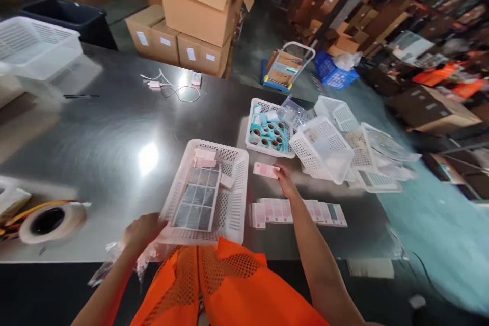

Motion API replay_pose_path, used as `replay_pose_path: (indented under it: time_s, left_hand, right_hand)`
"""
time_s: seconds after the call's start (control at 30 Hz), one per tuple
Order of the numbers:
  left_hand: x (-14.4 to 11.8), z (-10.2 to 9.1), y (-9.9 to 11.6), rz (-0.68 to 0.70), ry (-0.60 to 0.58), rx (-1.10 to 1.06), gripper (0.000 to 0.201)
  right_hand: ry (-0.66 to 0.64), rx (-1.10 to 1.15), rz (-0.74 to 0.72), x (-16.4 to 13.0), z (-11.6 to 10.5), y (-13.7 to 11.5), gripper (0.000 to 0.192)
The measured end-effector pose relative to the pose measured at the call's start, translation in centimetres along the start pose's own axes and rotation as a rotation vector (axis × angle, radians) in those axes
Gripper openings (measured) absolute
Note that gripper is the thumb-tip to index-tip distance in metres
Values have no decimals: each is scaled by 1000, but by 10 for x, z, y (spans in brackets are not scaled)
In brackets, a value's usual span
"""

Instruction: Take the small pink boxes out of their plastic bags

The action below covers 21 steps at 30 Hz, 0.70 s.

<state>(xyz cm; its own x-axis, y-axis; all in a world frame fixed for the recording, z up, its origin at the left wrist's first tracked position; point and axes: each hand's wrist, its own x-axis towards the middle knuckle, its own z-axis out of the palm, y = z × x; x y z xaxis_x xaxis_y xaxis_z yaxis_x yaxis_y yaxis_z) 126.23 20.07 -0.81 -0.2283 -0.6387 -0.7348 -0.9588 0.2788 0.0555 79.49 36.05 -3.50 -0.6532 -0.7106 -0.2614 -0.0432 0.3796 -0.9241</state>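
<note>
Head view: right hand (284,179) reaches forward over the steel table (114,127); fingertips pinch a pink packet (265,170) lying on or just above the surface, to the right of the near basket (229,224); grip closed on the packet's right end. Left hand (143,229) closes round the near-left corner of that basket, with crumpled clear plastic (114,260) beneath and beside it. Step in hand, as I judge it — sorting or packing pink packets, one item being taken up or set down beside the basket; the next move calls for a clean lift by the edge without disturbing the row, and a steady left hand so the basket does not slide. Containers: near basket holds a dark gridded sheet (198,198) and a few pink packets at its far end; label basket (267,130) behind holds teal rolls, contents tightly packed; stacked baskets (336,147) to the right lie tilted and nested, contents blurred — cannot tell. Packet row (298,212) lies overlapped on the table just right of the near basket, near the right forearm. Tape roll (48,221) rests at the left edge; large bin (34,46) at far left; cardboard boxes (198,10) beyond the table; cable (171,89) near the far edge.
</note>
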Motion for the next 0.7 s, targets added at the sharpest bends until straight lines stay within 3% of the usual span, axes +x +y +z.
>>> replay_pose_path:
  time_s: [0.07, 0.2, 0.3, 0.4, 0.47, 0.57, 0.7]
  left_hand:
    - [2, -2, -23, 1, -10, 22, 46]
    - [8, -9, -58, -22, 9, 65, 49]
    - [12, -13, -70, -26, 52, 77, 46]
    - [14, -13, -72, -28, 106, 68, 45]
    - [14, -12, -71, -38, 132, 53, 45]
    - [12, -10, -70, -44, 150, 28, 44]
    - [10, -9, -69, -46, 164, -7, 42]
  right_hand:
    - [-156, -105, 43, -16, 7, 14, 29]
    - [-426, -290, 71, -38, 45, 30, 24]
    - [-466, -415, -12, -34, 68, 21, 23]
    - [-386, -489, -147, -10, 97, -7, 29]
    - [-319, -492, -225, 9, 133, -32, 33]
    - [-263, -451, -288, 29, 210, -63, 40]
    - [-230, -365, -234, 41, 303, -83, 41]
